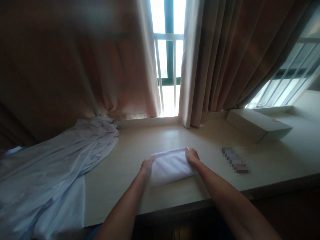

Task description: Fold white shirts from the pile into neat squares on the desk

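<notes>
A folded white cloth (172,166) is stretched between my two hands, over the pale wooden surface (120,180). My left hand (146,166) grips its far left corner. At the far right corner, my right hand (192,156) pinches the edge between thumb and fingers. The cloth's far edge is straight, and its near part slopes toward me. Whether its underside touches the surface I cannot tell.
A large crumpled pale sheet (57,160) covers the left side and hangs over the front edge. To the right lie a pixelated object (235,160) and a white box (260,125). Brown curtains (120,66) flank a barred window (168,60) behind.
</notes>
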A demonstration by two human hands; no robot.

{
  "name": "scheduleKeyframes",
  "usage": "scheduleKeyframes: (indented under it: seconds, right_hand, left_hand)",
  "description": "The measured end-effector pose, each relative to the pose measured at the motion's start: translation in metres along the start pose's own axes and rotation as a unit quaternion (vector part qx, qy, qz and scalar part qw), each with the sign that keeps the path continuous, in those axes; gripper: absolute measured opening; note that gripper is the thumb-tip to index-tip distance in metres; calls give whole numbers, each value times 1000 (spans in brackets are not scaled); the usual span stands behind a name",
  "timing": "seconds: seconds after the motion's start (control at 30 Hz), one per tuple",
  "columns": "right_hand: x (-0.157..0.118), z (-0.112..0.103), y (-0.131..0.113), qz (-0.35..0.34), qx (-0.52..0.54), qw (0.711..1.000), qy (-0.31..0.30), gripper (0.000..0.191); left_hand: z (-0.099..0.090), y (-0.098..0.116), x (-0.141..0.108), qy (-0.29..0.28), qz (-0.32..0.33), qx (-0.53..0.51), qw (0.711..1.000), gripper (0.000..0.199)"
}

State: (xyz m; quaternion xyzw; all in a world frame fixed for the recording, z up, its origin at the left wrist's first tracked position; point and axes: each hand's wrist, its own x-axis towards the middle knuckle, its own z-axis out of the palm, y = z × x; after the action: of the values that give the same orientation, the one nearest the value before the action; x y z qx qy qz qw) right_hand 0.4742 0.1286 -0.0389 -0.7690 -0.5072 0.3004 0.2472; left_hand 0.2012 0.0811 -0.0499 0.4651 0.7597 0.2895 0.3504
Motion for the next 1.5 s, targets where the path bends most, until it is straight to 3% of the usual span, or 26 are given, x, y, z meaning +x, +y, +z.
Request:
scheduleKeyframes:
  seconds: [0.13, 0.23, 0.33, 0.4, 0.5, 0.63, 0.93, 1.07, 1.37, 1.5]
  right_hand:
    - [-16, -9, -6, -52, -47, 997, 37, 48]
    - [-34, -11, -10, -164, -68, 981, 74, 43]
    - [-51, -1, -13, -318, -116, 937, 84, 40]
    - [-58, 10, -12, -366, -158, 915, 60, 42]
    - [-61, 24, -6, -371, -211, 904, 6, 48]
    - [-52, 30, 5, -362, -248, 898, -33, 60]
    - [-38, 41, 14, -340, -269, 901, -29, 71]
    - [-31, 36, 9, -335, -281, 897, -64, 70]
    - [-49, 29, 19, -293, -276, 915, -40, 75]
    - [-56, 27, 26, -315, -294, 902, -14, 75]
  left_hand:
    - [-3, 9, -8, 34, -6, 53, 998, 37]
    - [-4, 21, -28, 102, 8, 94, 990, 47]
    - [8, 36, -55, 193, 169, 185, 949, 49]
    - [25, 44, -68, 165, 291, 246, 910, 44]
    - [53, 43, -74, 80, 339, 315, 883, 47]
    - [70, 25, -63, 77, 264, 368, 888, 63]
    - [83, 9, -60, 165, 170, 374, 897, 87]
    - [88, 8, -58, 186, 146, 371, 898, 91]
    - [81, 9, -62, 141, 198, 389, 888, 89]
    - [77, 13, -66, 132, 242, 409, 870, 94]
